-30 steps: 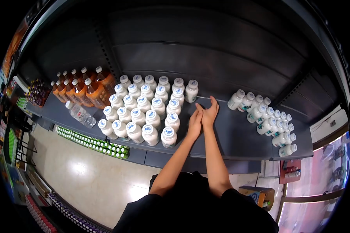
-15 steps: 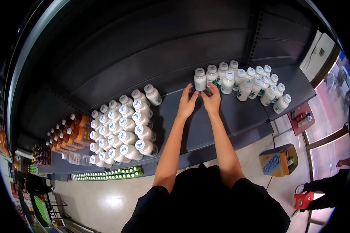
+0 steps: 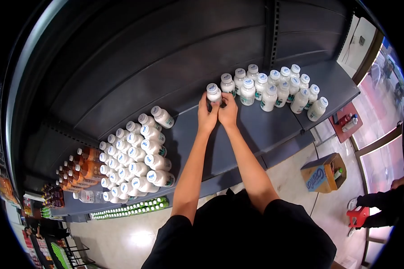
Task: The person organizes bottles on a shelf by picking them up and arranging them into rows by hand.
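Both hands are wrapped round one white bottle [image 3: 214, 95] with a white, blue-printed cap, standing roughly upright at the left end of a loose group. My left hand [image 3: 206, 115] closes on its left side, and my right hand [image 3: 228, 111] curls round the right side. The fingers hide the lower part of the bottle; whether its base touches the shelf I cannot tell. Just right of it stands a matching bottle [image 3: 228, 84], with several more behind and beyond, such as the one [image 3: 247, 93] nearer the front.
A tight block of the same white bottles [image 3: 141, 168] fills the shelf [image 3: 220, 152] on the left. Beyond it are orange-brown drink bottles [image 3: 87, 168] and a clear bottle lying down [image 3: 90, 196]. A cardboard box [image 3: 321, 175] sits on the floor at right, near a person's legs [image 3: 379, 210].
My hands have closed round the bottle, which now stands slightly nearer me and apart from its neighbour. The whole view has shifted as the head turned.
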The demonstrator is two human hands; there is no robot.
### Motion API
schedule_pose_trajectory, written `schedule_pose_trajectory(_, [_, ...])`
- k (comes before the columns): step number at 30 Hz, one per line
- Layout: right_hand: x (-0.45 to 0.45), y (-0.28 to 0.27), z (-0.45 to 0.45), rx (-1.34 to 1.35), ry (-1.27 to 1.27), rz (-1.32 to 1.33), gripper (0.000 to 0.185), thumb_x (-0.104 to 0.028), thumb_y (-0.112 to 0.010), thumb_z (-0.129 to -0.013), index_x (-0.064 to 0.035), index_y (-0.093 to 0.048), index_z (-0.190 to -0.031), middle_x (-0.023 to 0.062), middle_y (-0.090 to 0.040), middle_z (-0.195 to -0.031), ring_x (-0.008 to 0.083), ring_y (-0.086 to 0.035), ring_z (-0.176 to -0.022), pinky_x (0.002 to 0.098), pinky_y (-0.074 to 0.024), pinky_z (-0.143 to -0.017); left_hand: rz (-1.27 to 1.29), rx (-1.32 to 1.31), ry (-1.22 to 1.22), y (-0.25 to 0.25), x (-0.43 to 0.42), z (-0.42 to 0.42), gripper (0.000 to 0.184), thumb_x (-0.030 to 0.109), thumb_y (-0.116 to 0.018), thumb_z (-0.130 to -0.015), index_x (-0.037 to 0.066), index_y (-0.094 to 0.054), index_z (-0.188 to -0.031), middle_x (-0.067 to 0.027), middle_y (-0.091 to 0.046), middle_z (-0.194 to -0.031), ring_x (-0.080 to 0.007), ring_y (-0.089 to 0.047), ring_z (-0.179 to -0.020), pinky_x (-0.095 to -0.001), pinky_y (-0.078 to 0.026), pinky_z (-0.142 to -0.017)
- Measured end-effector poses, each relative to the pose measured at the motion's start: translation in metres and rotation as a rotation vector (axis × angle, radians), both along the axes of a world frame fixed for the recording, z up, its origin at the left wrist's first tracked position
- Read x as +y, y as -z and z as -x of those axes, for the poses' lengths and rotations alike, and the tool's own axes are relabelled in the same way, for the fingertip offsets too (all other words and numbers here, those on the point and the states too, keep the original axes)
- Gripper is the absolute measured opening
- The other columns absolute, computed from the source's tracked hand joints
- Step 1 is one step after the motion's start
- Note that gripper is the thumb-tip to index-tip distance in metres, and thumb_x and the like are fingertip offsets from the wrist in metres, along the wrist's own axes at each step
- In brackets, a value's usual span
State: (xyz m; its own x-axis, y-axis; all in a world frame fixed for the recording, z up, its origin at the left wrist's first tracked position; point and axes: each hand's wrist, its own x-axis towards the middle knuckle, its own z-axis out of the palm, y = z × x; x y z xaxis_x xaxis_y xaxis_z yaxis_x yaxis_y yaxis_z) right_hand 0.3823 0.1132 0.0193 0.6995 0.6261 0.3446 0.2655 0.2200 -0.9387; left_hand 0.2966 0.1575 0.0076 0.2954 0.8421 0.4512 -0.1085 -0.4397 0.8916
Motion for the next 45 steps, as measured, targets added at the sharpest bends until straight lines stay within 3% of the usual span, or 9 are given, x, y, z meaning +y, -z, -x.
schedule_pose_trajectory(6, [-0.030,-0.011,0.017,0.104,-0.118,0.007,0.052,-0.008,-0.088,-0.076,0.0004,-0.063,-0.121,0.0163,-0.070,-0.116,0.0280,-0.069,-0.110,0.0384,-0.0563,-0.090,-0.006,0.109,-0.154,-0.031,-0.069,0.027,0.069,0.021,-0.072,-0.097,-0.003,-0.041,-0.155,-0.0225,-0.049,-0.152,-0.0329,-0.053,-0.137,-0.0407,-0.043,-0.112])
schedule_pose_trajectory(12, [-0.049,-0.028,0.056,0.123,-0.330,0.007,0.061,-0.005,-0.088,-0.078,0.0032,-0.060,-0.132,0.0171,-0.065,-0.130,0.0267,-0.067,-0.120,0.0352,-0.0599,-0.094,-0.040,0.102,-0.295,-0.029,-0.109,0.059,0.075,0.025,-0.069,-0.099,-0.004,-0.034,-0.158,-0.0249,-0.040,-0.159,-0.0365,-0.041,-0.148,-0.0452,-0.033,-0.121])
schedule_pose_trajectory(14, [-0.041,-0.025,0.072,0.002,-0.312,0.077,0.057,-0.005,-0.087,-0.078,0.0052,-0.063,-0.129,0.0175,-0.070,-0.125,0.0254,-0.070,-0.116,0.0345,-0.0617,-0.091,-0.142,0.186,-0.408,-0.023,-0.114,0.072,0.075,0.026,-0.068,-0.100,-0.004,-0.033,-0.159,-0.0259,-0.037,-0.161,-0.0375,-0.038,-0.149,-0.0456,-0.031,-0.123])
schedule_pose_trajectory(19, [-0.026,-0.015,0.115,-0.003,-0.454,0.067,0.059,-0.004,-0.087,-0.077,0.0051,-0.063,-0.130,0.0169,-0.073,-0.122,0.0225,-0.071,-0.113,0.0336,-0.0608,-0.092,0.137,-0.072,-0.403,-0.009,-0.124,0.106,0.077,0.035,-0.061,-0.105,-0.005,-0.026,-0.160,-0.0286,-0.026,-0.165,-0.0428,-0.029,-0.153,-0.0482,-0.027,-0.124])
schedule_pose_trajectory(22, [-0.018,-0.007,0.142,-0.006,-0.495,0.107,0.061,-0.005,-0.087,-0.077,0.0047,-0.063,-0.132,0.0167,-0.073,-0.122,0.0216,-0.072,-0.111,0.0329,-0.0606,-0.091,0.136,-0.012,-0.494,0.000,-0.123,0.125,0.075,0.037,-0.056,-0.107,-0.006,-0.026,-0.160,-0.0288,-0.027,-0.165,-0.0427,-0.029,-0.153,-0.0479,-0.026,-0.124])
schedule_pose_trajectory(25, [-0.008,0.000,0.156,-0.024,-0.538,0.094,0.065,-0.012,-0.089,-0.074,0.0050,-0.064,-0.131,0.0206,-0.070,-0.127,0.0301,-0.072,-0.114,0.0369,-0.0623,-0.090,0.145,0.000,-0.504,-0.004,-0.124,0.139,0.072,0.035,-0.051,-0.109,-0.007,-0.023,-0.161,-0.0305,-0.028,-0.165,-0.0424,-0.029,-0.153,-0.0462,-0.024,-0.125])
schedule_pose_trajectory(36, [-0.006,-0.005,0.168,-0.147,-0.473,0.129,0.067,-0.019,-0.086,-0.079,0.0027,-0.062,-0.137,0.0212,-0.068,-0.130,0.0304,-0.073,-0.111,0.0361,-0.0633,-0.087,0.171,0.029,-0.471,-0.012,-0.124,0.149,0.072,0.037,-0.044,-0.110,-0.006,-0.019,-0.162,-0.0314,-0.025,-0.166,-0.0437,-0.026,-0.155,-0.0450,-0.022,-0.126])
schedule_pose_trajectory(39, [-0.009,-0.007,0.166,-0.105,-0.513,0.154,0.067,-0.020,-0.086,-0.078,0.0005,-0.062,-0.137,0.0207,-0.067,-0.131,0.0348,-0.070,-0.115,0.0412,-0.0603,-0.094,0.177,0.010,-0.469,-0.009,-0.126,0.149,0.072,0.035,-0.047,-0.109,-0.007,-0.021,-0.161,-0.0321,-0.026,-0.165,-0.0450,-0.028,-0.154,-0.0458,-0.023,-0.125])
schedule_pose_trajectory(45, [-0.024,-0.009,0.157,-0.479,-0.329,0.080,0.071,-0.019,-0.086,-0.075,-0.0062,-0.059,-0.139,0.0160,-0.057,-0.145,0.0396,-0.048,-0.137,0.0476,-0.0386,-0.117,0.019,0.150,-0.633,-0.003,-0.130,0.147,0.063,0.030,-0.053,-0.106,-0.007,-0.035,-0.154,-0.0318,-0.037,-0.156,-0.0462,-0.039,-0.144,-0.0477,-0.031,-0.120])
